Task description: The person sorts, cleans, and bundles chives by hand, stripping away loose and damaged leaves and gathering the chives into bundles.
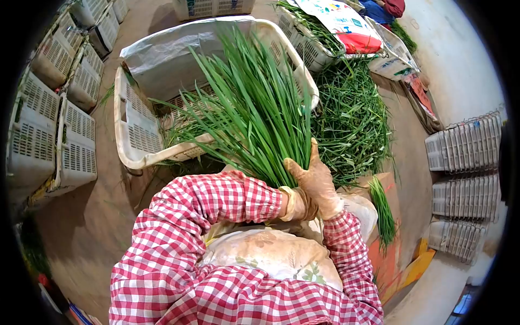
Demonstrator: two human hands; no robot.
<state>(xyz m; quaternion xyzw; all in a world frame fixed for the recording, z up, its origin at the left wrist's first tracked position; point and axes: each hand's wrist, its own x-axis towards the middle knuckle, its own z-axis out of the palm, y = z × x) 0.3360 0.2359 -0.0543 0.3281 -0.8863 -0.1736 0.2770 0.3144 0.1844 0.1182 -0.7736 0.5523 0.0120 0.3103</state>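
Holds, with the right hand (318,181) parted at thumb and forefinger and the left hand (305,205) mostly hidden, a green bunch (260,114) fanned forward; cannot tell either hand's closure. Looks gathered, with a smaller bundle (383,214) laid aside rightward; remaining loose, a leafy heap (352,124) and scattered leaves (187,130) in the white crate (162,157).

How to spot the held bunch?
Start at the open white crate ahead. Over its near side, a green bunch fans out above the gloved right hand. Unlike the tangled heap at right, it's aligned; unlike the slim bunch nearby, held.
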